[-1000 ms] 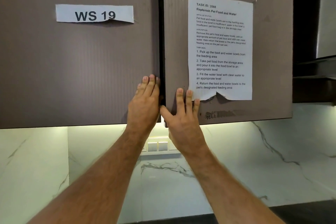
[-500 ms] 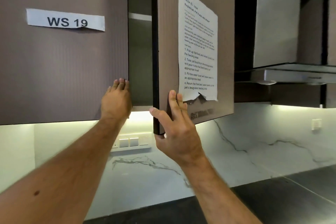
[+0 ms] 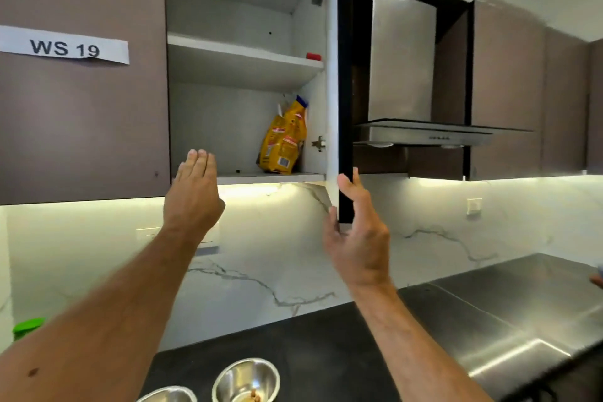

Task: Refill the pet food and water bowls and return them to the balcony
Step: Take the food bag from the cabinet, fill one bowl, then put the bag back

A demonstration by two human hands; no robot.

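Right hand with fingers clamped on thin cabinet door edge. Left hand flat, fingers together, holding nothing. Crinkly yellow pet food bag on lower shelf. Two round shiny steel bowls on dark counter.
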